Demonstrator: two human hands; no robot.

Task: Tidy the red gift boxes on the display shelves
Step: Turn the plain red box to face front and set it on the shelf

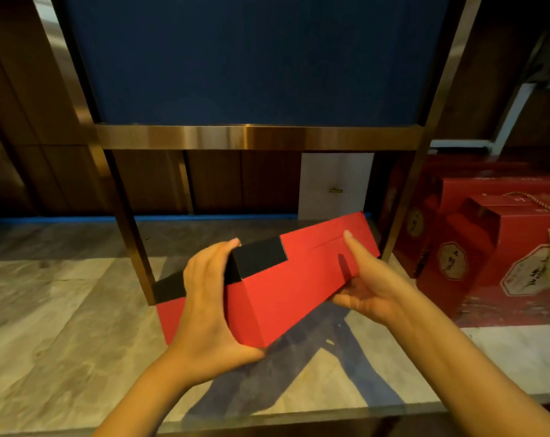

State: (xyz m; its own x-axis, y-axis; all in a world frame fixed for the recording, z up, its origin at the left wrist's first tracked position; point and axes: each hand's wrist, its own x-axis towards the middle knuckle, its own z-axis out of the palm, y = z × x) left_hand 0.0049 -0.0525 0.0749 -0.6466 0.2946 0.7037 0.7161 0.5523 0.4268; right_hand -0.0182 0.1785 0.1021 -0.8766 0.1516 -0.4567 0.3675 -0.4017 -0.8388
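The long red gift box [286,285] lay in mid-air at the centre of the frame, its long axis slanting from lower left up to upper right, a black panel [257,260] showing on its upper left part. The left hand [204,307] clasped the lower left end, fingers wrapped over the top. The right hand [365,279] cupped the higher end from beneath, thumb pressed on the face. Behind it stood the bronze shelf frame [257,137]; more red gift boxes [488,247] sat at the right edge, nearer the right hand.
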